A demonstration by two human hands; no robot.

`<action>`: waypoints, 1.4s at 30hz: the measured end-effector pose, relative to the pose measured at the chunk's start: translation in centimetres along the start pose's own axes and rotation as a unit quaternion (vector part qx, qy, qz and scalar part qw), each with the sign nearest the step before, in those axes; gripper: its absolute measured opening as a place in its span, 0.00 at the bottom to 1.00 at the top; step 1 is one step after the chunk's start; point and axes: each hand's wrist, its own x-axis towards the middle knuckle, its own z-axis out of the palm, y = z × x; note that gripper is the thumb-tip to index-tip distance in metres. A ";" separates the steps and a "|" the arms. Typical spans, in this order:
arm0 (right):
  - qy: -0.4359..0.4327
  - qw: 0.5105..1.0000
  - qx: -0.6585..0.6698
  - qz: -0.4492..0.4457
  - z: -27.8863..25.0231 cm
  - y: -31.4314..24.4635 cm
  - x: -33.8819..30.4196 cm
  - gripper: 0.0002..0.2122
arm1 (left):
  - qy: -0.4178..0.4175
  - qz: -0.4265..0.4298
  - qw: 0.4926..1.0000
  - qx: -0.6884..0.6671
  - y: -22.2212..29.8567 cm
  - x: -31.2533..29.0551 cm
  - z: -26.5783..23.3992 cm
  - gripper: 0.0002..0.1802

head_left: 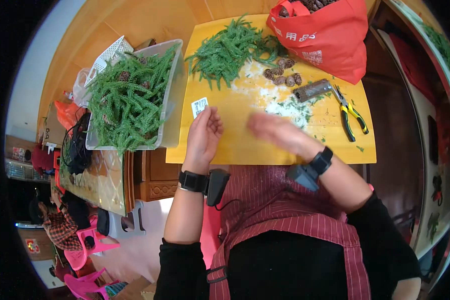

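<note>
My left hand (pixel 204 134) is over the near left part of the yellow tabletop (pixel 220 150), its fingers curled. A small white label (pixel 199 106) with a printed code shows at its fingertips and appears pinched there. My right hand (pixel 280 134) is smeared by motion above the table, near white powder (pixel 270 94) and green crumbs; its fingers cannot be made out. Beyond the hands lies a pile of artificial green sprigs (pixel 230 50). Several brown pine cones (pixel 280 75) lie right of the pile. Nearby are a dark cylindrical brush-like piece (pixel 312 90) and yellow-and-black pliers (pixel 351 114).
A clear plastic bin (pixel 171 95) full of green sprigs and pine cones stands left of the table. A red bag (pixel 320 37) holding pine cones fills the far right corner. Pink plastic chairs (pixel 87 245) and a seated person (pixel 62 227) are farther left.
</note>
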 end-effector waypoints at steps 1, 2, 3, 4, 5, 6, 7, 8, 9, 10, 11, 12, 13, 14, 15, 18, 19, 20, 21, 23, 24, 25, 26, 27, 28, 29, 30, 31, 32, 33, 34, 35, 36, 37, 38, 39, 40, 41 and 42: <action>0.060 0.995 0.014 -0.082 -1.3 -0.3 0.6 0.18 | -0.003 -0.006 1.000 0.005 0.0 -0.4 0.2 0.12; 0.076 0.994 0.029 -0.075 -1.6 -1.7 0.4 0.17 | -0.001 -0.012 1.000 0.006 -0.1 -0.6 -0.1 0.12; 0.029 0.997 0.046 -0.060 -1.8 -2.9 -0.6 0.17 | 0.003 -0.011 1.000 0.003 0.0 -1.1 -0.4 0.12; -0.012 0.997 0.062 -0.047 -2.5 -4.1 -2.2 0.17 | -0.024 -0.054 0.997 0.052 0.1 -1.5 -0.2 0.12; -0.035 0.999 0.024 0.015 -3.3 -4.9 -4.0 0.16 | -0.052 -0.096 0.989 0.101 0.2 -1.8 0.0 0.13; -0.095 0.988 -0.081 0.089 -3.6 -6.0 -5.7 0.16 | -0.052 -0.097 0.989 0.099 0.0 -1.8 0.0 0.13; -0.154 0.957 -0.185 0.160 -4.1 -6.4 -7.1 0.16 | -0.084 -0.139 0.972 0.167 -0.3 -1.7 -0.2 0.13; -0.196 0.936 -0.179 0.230 -4.8 -6.0 -8.2 0.15 | -0.121 -0.183 0.947 0.234 -0.6 -1.3 0.0 0.14; -0.192 0.937 -0.179 0.231 -5.3 -5.7 -8.5 0.15 | -0.125 -0.184 0.947 0.232 -0.9 -0.9 0.5 0.14; -0.173 0.928 -0.209 0.255 -5.7 -5.5 -8.6 0.15 | -0.127 -0.176 0.943 0.251 -1.4 -0.4 1.3 0.14; -0.155 0.918 -0.236 0.279 -6.3 -4.9 -8.6 0.15 | -0.128 -0.169 0.939 0.271 -2.0 0.0 2.3 0.14; -0.130 0.947 -0.147 0.256 -7.1 -4.9 -7.6 0.15 | -0.129 -0.169 0.939 0.271 -2.4 0.3 3.5 0.14; -0.035 0.969 -0.175 0.174 -6.9 -4.6 -6.8 0.15 | -0.172 -0.112 0.945 0.254 -2.6 0.5 4.9 0.14; 0.065 0.974 -0.199 0.087 -6.1 -4.8 -5.9 0.15 | -0.218 -0.056 0.945 0.236 -2.5 0.6 6.0 0.14; 0.064 0.989 -0.135 0.014 -6.2 -5.0 -4.8 0.14 | -0.219 -0.057 0.944 0.238 -2.1 0.6 6.3 0.14; 0.036 0.993 -0.072 -0.086 -5.0 -7.0 -4.5 0.14 | -0.211 -0.005 0.961 0.180 -0.6 -0.1 5.7 0.13; 0.027 0.997 -0.061 -0.050 -4.7 -7.4 -5.4 0.15 | -0.185 0.003 0.967 0.178 0.2 -0.7 4.3 0.13; -0.029 0.995 -0.089 0.023 -5.0 -7.3 -6.4 0.15 | -0.164 0.012 0.971 0.176 0.9 -1.3 3.3 0.13; -0.088 0.985 -0.115 0.097 -5.1 -6.9 -7.2 0.15 | -0.163 0.013 0.971 0.178 1.4 -1.9 2.1 0.13; -0.166 0.967 -0.124 0.151 -5.1 -5.0 -7.2 0.16 | -0.070 0.002 0.977 0.201 2.0 -2.9 -0.2 0.13; -0.137 0.974 -0.097 0.153 -5.3 -4.0 -6.9 0.17 | -0.075 0.000 0.976 0.202 2.0 -3.3 -0.9 0.13; -0.109 0.979 -0.070 0.156 -5.3 -3.4 -6.7 0.17 | -0.057 -0.015 0.978 0.201 2.0 -3.6 -1.6 0.13; 0.011 0.994 -0.044 0.100 -5.2 -3.7 -5.7 0.17 | -0.033 -0.027 0.979 0.200 2.1 -4.3 -2.2 0.13; 0.053 0.998 -0.034 0.008 -5.9 -3.8 -4.5 0.16 | -0.031 -0.025 0.979 0.202 2.3 -4.9 -2.7 0.13; 0.094 0.992 -0.024 -0.083 -6.3 -3.6 -3.6 0.15 | -0.018 -0.017 0.982 0.187 2.4 -5.5 -3.1 0.13; 0.082 0.993 0.007 -0.085 -5.3 -4.0 -3.4 0.13 | -0.001 -0.008 0.986 0.168 2.5 -5.7 -3.9 0.14; 0.048 0.996 -0.012 -0.072 -3.6 -4.1 -3.6 0.13 | 0.003 -0.006 0.986 0.167 2.7 -6.0 -4.4 0.14; 0.012 0.998 -0.031 -0.059 -1.7 -3.6 -3.6 0.14 | 0.008 0.019 0.987 0.157 2.8 -6.2 -5.0 0.14; -0.035 0.998 -0.027 -0.044 -0.2 -1.8 -3.5 0.16 | 0.012 0.045 0.988 0.149 3.2 -6.8 -5.1 0.14; -0.081 0.997 -0.007 -0.003 1.7 -0.4 -3.6 0.17 | 0.012 0.045 0.988 0.147 3.1 -6.8 -5.1 0.14; -0.127 0.991 0.013 0.038 3.1 0.6 -3.4 0.19 | 0.018 0.058 0.989 0.136 3.1 -6.8 -4.9 0.15; -0.119 0.992 0.012 0.037 3.0 1.3 -2.8 0.19 | 0.018 0.069 0.990 0.126 2.9 -6.3 -4.6 0.15; -0.133 0.986 0.056 0.083 3.1 2.4 -1.7 0.19 | 0.019 0.070 0.989 0.127 2.8 -6.2 -4.5 0.15; -0.145 0.976 0.101 0.129 2.8 3.4 -0.8 0.19 | 0.016 0.053 0.994 0.097 2.6 -6.0 -4.3 0.15; -0.145 0.970 0.157 0.111 1.3 3.5 -0.1 0.18 | 0.018 0.039 0.997 0.067 2.6 -6.1 -4.3 0.15; -0.047 0.997 0.053 0.031 0.1 3.4 1.2 0.17 | 0.024 0.042 0.997 0.064 2.8 -6.4 -4.3 0.15; 0.043 0.997 -0.052 -0.047 -0.1 3.0 2.5 0.16 | 0.037 0.047 0.996 0.064 3.4 -7.4 -4.7 0.15; 0.157 0.985 -0.001 -0.067 0.3 1.0 2.5 0.15 | 0.032 0.063 0.996 0.063 3.6 -7.6 -5.1 0.15; 0.155 0.986 -0.005 -0.062 0.9 0.8 2.5 0.15 | 0.027 0.078 0.995 0.061 3.7 -7.8 -5.5 0.15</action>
